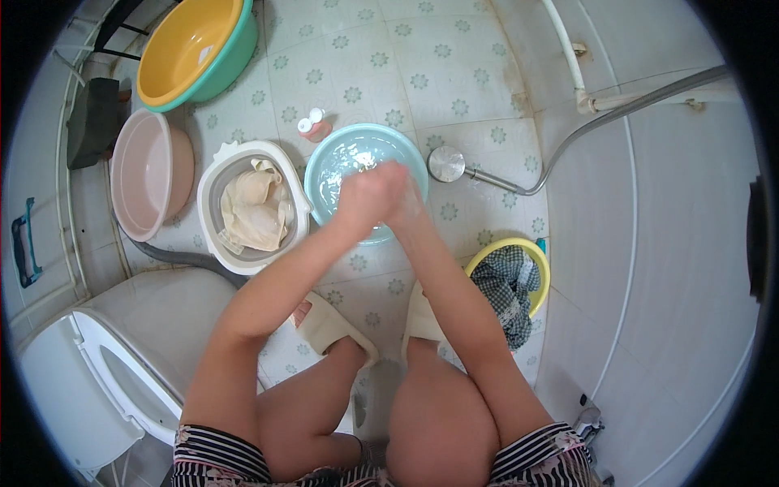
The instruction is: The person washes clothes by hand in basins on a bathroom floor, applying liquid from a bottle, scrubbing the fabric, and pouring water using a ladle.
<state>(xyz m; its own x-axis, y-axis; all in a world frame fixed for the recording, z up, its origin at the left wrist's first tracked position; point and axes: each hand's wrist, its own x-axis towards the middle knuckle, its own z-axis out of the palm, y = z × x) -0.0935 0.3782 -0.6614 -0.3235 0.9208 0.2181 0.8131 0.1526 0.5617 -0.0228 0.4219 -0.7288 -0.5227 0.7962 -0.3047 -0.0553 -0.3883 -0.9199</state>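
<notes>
My left hand (360,198) and my right hand (405,195) are pressed together above a light blue plastic basin (316,210) of water. Both are blurred, and their fingers overlap. I cannot tell whether anything is held between them. Ripples and bright reflections show on the water (347,155). Just left of this basin stands a white-and-grey plastic basin (210,210) with a cream padded bra (255,207) inside. A small pink bottle (316,130), its white flip cap raised, stands on the floor behind the blue basin.
A shower head (447,164) with a metal hose lies right of the blue basin. Checked cloth (502,286) spills from a yellow bucket (541,289). Leftward are a pink basin (140,176), stacked yellow (182,49) and green basins (234,67), and a toilet (164,304).
</notes>
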